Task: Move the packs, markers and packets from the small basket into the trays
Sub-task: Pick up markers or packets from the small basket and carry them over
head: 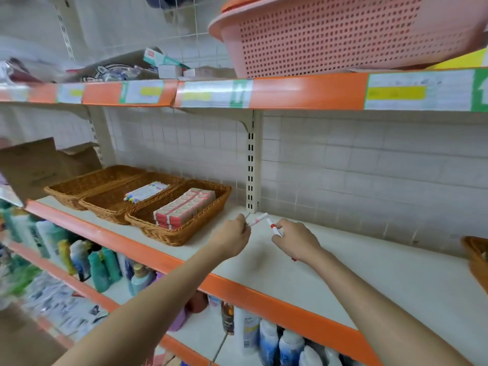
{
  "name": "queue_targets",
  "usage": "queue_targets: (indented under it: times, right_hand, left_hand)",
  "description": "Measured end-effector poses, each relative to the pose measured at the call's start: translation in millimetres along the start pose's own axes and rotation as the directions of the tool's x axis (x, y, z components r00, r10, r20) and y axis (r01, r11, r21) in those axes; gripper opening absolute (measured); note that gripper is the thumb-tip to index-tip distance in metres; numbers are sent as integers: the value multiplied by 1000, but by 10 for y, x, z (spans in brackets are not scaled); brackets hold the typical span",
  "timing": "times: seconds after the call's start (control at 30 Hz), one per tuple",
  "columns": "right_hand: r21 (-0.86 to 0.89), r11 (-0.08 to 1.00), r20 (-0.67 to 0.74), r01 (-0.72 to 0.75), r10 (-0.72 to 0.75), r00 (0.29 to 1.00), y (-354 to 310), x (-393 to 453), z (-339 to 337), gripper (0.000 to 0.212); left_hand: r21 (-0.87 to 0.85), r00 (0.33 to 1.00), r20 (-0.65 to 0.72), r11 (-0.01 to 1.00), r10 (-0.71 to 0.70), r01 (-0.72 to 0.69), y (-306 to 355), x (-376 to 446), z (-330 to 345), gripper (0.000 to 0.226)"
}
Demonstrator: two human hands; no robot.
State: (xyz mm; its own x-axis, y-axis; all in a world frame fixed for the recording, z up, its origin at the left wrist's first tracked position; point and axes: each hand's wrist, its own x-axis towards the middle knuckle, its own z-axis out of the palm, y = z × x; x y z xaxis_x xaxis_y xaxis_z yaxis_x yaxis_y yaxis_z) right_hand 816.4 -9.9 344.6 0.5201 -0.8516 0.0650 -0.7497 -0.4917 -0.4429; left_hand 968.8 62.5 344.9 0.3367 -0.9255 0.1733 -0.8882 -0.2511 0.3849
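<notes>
Head view: the left hand [232, 240] pinches a white marker with a red band [257, 220] above the white shelf [369, 265], and the right hand [297, 240] grips a second white marker with a red cap [273, 227], the two marker tips close together. Just left of the hands stand three brown wicker trays in a row: the nearest tray [169, 233] holds stacked red-and-white packs [182, 208], the middle tray [105, 207] holds white markers [146, 192], the far tray [79, 183] shows no contents. At the right edge, part of a small brown wicker basket [476, 257] shows. A pink perforated plastic basket [343, 35] sits on the shelf above.
</notes>
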Motion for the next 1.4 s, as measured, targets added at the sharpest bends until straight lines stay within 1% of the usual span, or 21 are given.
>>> queue_targets:
  times: [0.1, 0.23, 0.3, 0.37, 0.43, 0.47, 0.53, 0.63, 0.67, 0.73, 0.8, 0.87, 0.93, 1.1, 1.23, 1.33, 1.4]
  right_hand:
    - [36, 999, 12, 18, -18, 1000, -171, 323, 93, 32]
    - [72, 994, 38, 82, -85, 996, -451, 653, 193, 26]
    - [109, 989, 35, 103, -107, 994, -609, 810, 255, 23]
    - [110, 986, 24, 127, -130, 991, -784, 970, 334, 19]
    - [82, 986, 17, 145, -147, 989, -968, 1119, 433, 16]
    - [71, 986, 13, 149, -150, 989, -1055, 1201, 495, 16]
    - [103, 984, 5, 146, -148, 989, -1258, 1337, 625, 20]
    - [138, 977, -48, 160, -155, 987, -1625, 1525, 832, 29]
    - [140, 975, -66, 171, -163, 984, -1756, 1601, 908, 27]
    - [146, 976, -72, 160, -150, 986, -2031, 1698, 1031, 15]
    - [143, 982, -88, 123, -111, 990, -2290, 1802, 1161, 21]
    - [148, 984, -86, 96, -83, 993, -2512, 1909, 1293, 17]
    - [133, 989, -70, 71, -62, 996, -2698, 1979, 1392, 19]
    - [45, 996, -34, 73, -71, 997, -3016, 2234, 1538, 28]
    - [-18, 998, -15, 65, -65, 998, -3090, 2506, 1609, 34]
    - [-58, 996, 14, 70, -69, 997, -3128, 2704, 1641, 23]
    - [-87, 992, 31, 87, -85, 996, -3165, 2811, 1642, 14]
  left_hand:
    - [1, 999, -42, 1000, -20, 20, -185, 230, -122, 29]
    - [-51, 998, -29, 998, -47, 46, -502, 440, -236, 29]
    - [-87, 997, -69, 996, -43, 37, -661, 537, -307, 25]
    - [-96, 991, -127, 995, -40, 28, -822, 645, -391, 16]
    - [-82, 987, -152, 995, -61, 49, -1012, 763, -477, 20]
    - [-77, 985, -153, 995, -77, 65, -1123, 819, -517, 24]
    - [-71, 984, -154, 994, -94, 83, -1389, 925, -597, 26]
    - [-67, 985, -153, 995, -83, 74, -1838, 1086, -742, 25]
    - [-69, 985, -155, 995, -78, 68, -1993, 1133, -811, 24]
    - [-79, 986, -147, 995, -79, 68, -2310, 1211, -930, 24]
    - [-93, 987, -137, 993, -86, 74, -2631, 1261, -1038, 24]
    - [-96, 986, -141, 992, -93, 80, -2923, 1286, -1145, 21]
    - [-99, 984, -145, 991, -107, 93, -3163, 1313, -1208, 18]
    - [-135, 979, -119, 980, -165, 148, -3615, 1486, -1328, 17]
    - [-149, 984, -79, 978, -158, 145, -3775, 1701, -1375, 15]
    - [-128, 988, -9, 980, -155, 152, -3809, 1880, -1366, 14]
    - [-87, 990, 57, 988, -126, 131, -3819, 2005, -1344, 11]
